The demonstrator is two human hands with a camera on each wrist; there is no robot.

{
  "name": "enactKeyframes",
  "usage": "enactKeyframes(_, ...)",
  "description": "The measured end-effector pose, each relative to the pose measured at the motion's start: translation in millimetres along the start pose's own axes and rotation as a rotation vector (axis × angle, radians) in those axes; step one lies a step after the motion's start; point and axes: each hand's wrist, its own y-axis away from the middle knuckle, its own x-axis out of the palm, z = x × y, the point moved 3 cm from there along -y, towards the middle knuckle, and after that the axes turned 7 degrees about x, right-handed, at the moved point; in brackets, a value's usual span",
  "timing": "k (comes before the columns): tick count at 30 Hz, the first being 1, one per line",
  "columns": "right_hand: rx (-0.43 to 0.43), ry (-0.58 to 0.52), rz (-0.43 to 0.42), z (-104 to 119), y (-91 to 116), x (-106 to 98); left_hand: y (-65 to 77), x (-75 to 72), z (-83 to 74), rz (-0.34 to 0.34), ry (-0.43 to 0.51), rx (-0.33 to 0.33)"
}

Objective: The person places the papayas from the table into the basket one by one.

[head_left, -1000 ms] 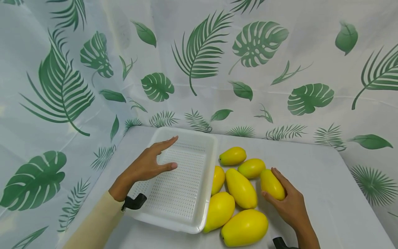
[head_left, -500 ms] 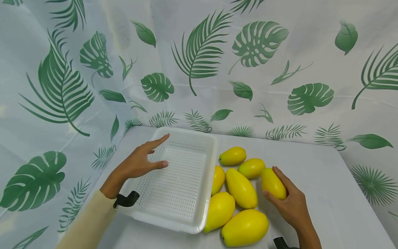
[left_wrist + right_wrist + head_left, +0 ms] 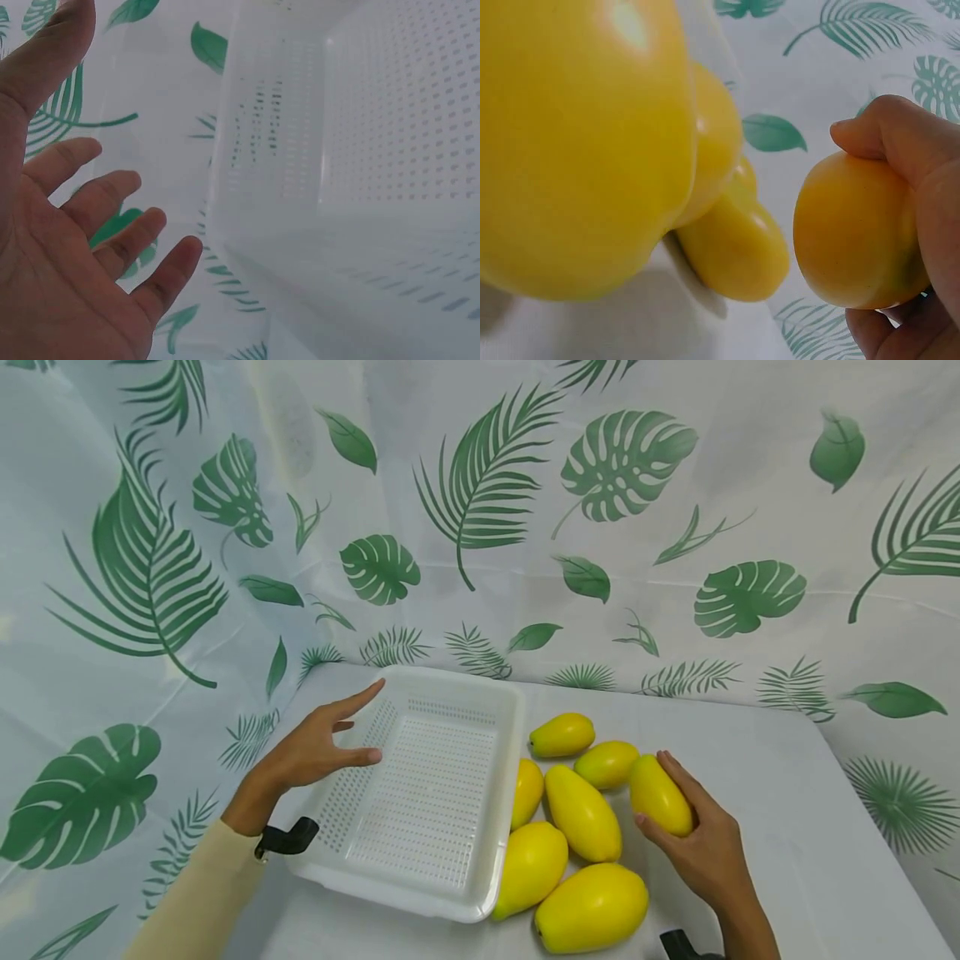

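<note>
My right hand (image 3: 708,839) grips a yellow mango (image 3: 662,795), thumb on one side and fingers on the other. The right wrist view shows this mango (image 3: 859,232) between thumb and fingers; whether it touches the table cannot be told. Several more mangoes (image 3: 583,814) lie close together to its left, some with greenish tips. My left hand (image 3: 311,747) is over the left side of a white perforated plastic basket (image 3: 423,802), fingers spread and holding nothing. In the left wrist view the palm and fingers (image 3: 169,277) are beside the basket's wall (image 3: 277,150).
The basket stands on a table with a white cloth (image 3: 757,760), its right rim against the nearest mangoes (image 3: 528,868). White curtains (image 3: 487,618) printed with green leaves hang behind and at the left. Black wrist cameras (image 3: 292,837) are strapped on both wrists.
My left hand has drawn leftward, from over the basket's middle toward its left rim. My right hand has moved slightly away from me with the mango. The other mangoes and the basket have stayed put.
</note>
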Motion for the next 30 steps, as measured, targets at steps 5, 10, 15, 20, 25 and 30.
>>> enactKeyframes(5,-0.009,-0.003,-0.001,5,0,-1,2.8,-2.9,6.3,-0.003,0.017,-0.005)
enactKeyframes(10,-0.021,0.002,-0.007,7,-1,-2,5.0,-5.4,13.5,-0.007,0.037,-0.010)
enactKeyframes(15,-0.036,-0.003,-0.008,9,-1,-3,7.9,-8.5,20.7,-0.017,0.058,-0.021)
enactKeyframes(20,-0.055,-0.006,-0.016,14,-2,-5,12.1,-9.9,26.8,-0.017,0.075,-0.039)
enactKeyframes(25,-0.059,-0.008,-0.018,16,-2,-7,14.8,-10.5,32.0,-0.010,0.082,-0.030)
enactKeyframes(30,-0.051,-0.006,-0.014,18,-3,-7,17.4,-11.1,37.7,-0.012,0.094,-0.031)
